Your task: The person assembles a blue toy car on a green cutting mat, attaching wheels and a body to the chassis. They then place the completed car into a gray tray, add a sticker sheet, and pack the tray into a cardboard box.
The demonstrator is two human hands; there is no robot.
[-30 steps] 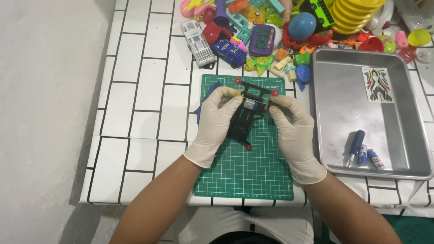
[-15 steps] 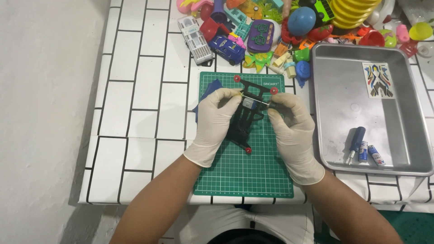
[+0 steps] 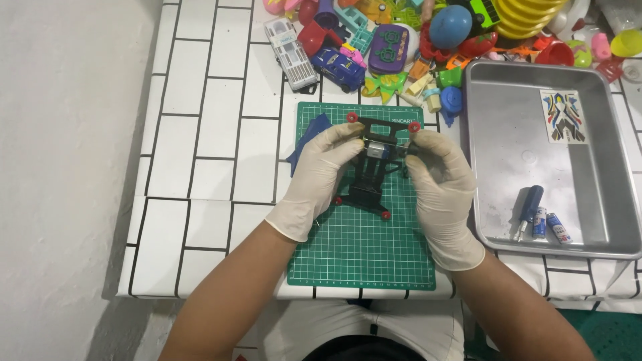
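Both my hands wear pale latex gloves and hold a black toy car chassis (image 3: 374,175) with small red rollers at its corners, just above a green cutting mat (image 3: 364,244). My left hand (image 3: 319,175) grips the chassis's left side. My right hand (image 3: 441,187) grips its right side, fingertips at a silver motor part near the top. A dark blue piece (image 3: 309,139) lies at the mat's left edge, partly under my left hand.
A metal tray (image 3: 602,174) at the right holds a sticker sheet (image 3: 563,115), a blue screwdriver (image 3: 529,207) and two small batteries (image 3: 550,225). A heap of colourful toys (image 3: 428,33), with a white toy bus (image 3: 291,43) and a blue toy car (image 3: 338,65), lies behind the mat on the white tiled counter (image 3: 200,154).
The hands and chassis have stayed almost in place on the mat; only the fingers shifted slightly around the chassis's top part.
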